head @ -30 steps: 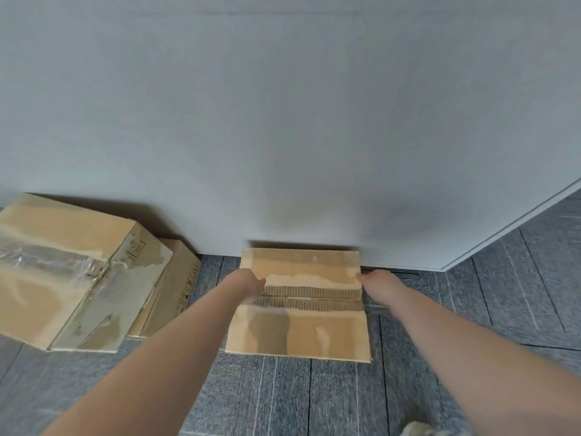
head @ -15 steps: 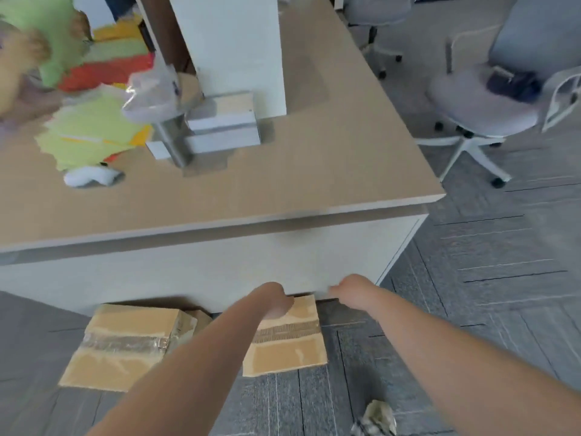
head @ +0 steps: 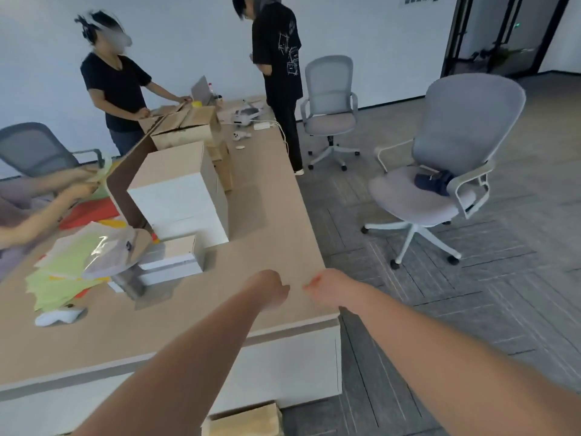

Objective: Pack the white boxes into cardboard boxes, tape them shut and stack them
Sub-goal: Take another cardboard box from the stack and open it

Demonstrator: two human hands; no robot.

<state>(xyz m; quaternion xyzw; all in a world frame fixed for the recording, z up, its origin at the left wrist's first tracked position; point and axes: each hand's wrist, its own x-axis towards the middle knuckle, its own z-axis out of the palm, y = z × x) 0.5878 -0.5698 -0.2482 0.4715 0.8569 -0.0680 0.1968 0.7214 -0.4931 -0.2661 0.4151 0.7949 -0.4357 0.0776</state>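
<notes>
While both hands, left and right, curl loosely closed, they hover empty over the desk

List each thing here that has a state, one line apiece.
left hand: curled shut, holding nothing visible
right hand: curled shut, holding nothing visible
cardboard box on floor: mostly hidden, state unclear
far cardboard box: flaps open, held by a person
white boxes: closed, stacked on desk
near chair: unoccupied, dark item on seat

Single head view: from your standing height you look forward and down across the desk, its near corner close below, office chairs beyond at right.
</notes>
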